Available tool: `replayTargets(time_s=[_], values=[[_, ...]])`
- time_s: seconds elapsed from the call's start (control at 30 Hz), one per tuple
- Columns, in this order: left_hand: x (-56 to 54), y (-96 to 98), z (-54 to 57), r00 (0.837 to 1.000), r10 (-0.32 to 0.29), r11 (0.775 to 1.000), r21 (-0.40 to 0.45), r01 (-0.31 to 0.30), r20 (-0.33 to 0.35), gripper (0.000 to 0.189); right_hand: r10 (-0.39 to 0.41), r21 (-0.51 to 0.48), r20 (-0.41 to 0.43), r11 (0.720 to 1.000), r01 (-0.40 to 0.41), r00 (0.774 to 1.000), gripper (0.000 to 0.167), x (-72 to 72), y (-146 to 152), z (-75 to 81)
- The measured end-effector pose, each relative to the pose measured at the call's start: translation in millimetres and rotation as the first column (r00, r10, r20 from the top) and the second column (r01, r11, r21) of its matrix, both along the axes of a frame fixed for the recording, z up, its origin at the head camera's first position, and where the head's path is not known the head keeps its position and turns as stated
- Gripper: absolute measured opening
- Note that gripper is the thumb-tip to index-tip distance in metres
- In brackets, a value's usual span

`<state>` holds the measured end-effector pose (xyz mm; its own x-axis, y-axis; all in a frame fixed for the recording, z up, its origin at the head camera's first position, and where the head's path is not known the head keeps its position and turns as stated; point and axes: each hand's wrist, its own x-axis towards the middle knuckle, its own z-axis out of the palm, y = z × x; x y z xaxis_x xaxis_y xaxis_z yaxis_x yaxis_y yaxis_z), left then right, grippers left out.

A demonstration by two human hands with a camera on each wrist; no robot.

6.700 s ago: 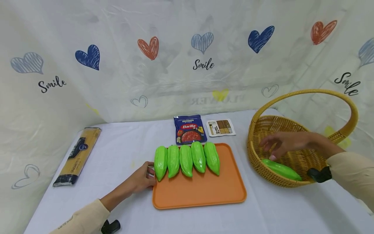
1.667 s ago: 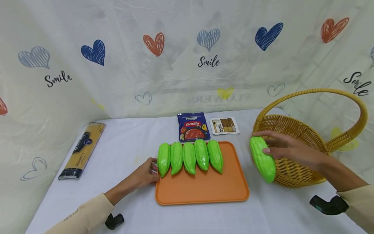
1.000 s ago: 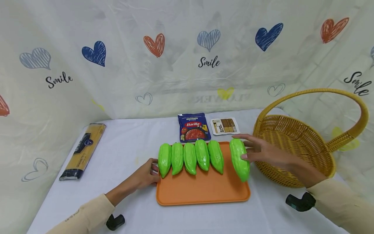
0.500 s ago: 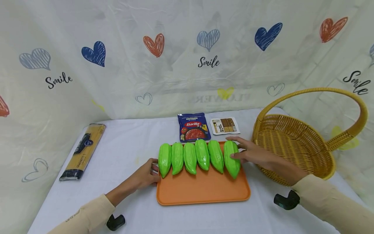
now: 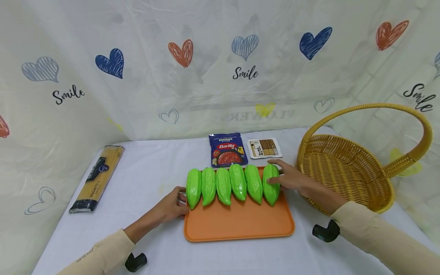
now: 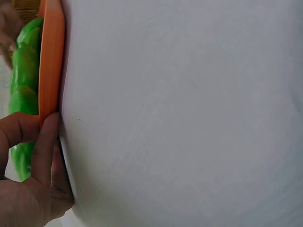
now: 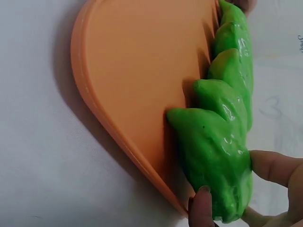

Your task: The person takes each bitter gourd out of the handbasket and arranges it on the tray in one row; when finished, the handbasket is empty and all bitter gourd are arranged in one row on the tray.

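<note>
Several glossy green ridged gourds lie side by side along the far edge of an orange tray (image 5: 238, 225), their pointed ends toward me. At the right end of the row, my right hand (image 5: 288, 177) grips the last gourd (image 5: 271, 187); the right wrist view has fingers on both sides of that gourd (image 7: 213, 151). My left hand (image 5: 169, 204) is at the tray's left side, beside the first gourd (image 5: 194, 188). In the left wrist view, its thumb and fingers pinch the tray's rim (image 6: 51, 56). Part of the left fingers is hidden behind the tray.
A wicker basket (image 5: 338, 164) with a tall handle stands right of the tray, under my right forearm. Behind the tray are a blue Barilla pouch (image 5: 227, 149) and a white packet (image 5: 264, 148). A spaghetti pack (image 5: 97, 177) lies at the left.
My right hand has lifted a gourd out of the basket, carried it left over the tray and set it beside the others in the row. My left hand stays at the tray's edge.
</note>
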<state>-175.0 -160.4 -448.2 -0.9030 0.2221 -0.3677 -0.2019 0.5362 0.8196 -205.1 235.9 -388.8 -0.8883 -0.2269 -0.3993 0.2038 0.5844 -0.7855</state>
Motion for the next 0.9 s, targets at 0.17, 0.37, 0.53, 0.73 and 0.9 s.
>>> replayTargets(time_s=[0.17,0.37,0.53,0.73,0.9], values=[[1.1,0.2,0.5,1.0,0.002,1.0,-0.001,-0.002,-0.002,0.073,0.001,0.068,-0.061,0.998,0.004,0.998,0.079,-3.3,-2.3,-0.7],[1.7,0.2,1.6,1.0,0.001,1.0,-0.004,-0.001,-0.001,0.073,0.001,0.114,-0.079,0.993,0.008,0.997,0.071,-6.6,-2.1,-1.8],[3.5,-1.1,2.3,1.0,0.009,1.0,-0.009,-0.009,-0.003,0.072,0.002,0.106,-0.075,0.994,0.006,0.997,0.073,-9.2,-3.2,-3.9],[4.6,-1.9,2.0,1.0,0.012,1.0,0.0,-0.012,-0.009,0.072,-0.009,0.114,-0.057,0.993,0.016,0.998,0.079,-5.9,-6.0,-2.5],[5.3,-2.8,0.4,1.0,0.017,1.0,-0.003,-0.017,-0.018,0.071,0.006,0.162,-0.069,0.987,0.006,0.998,0.082,-0.3,-8.9,0.6]])
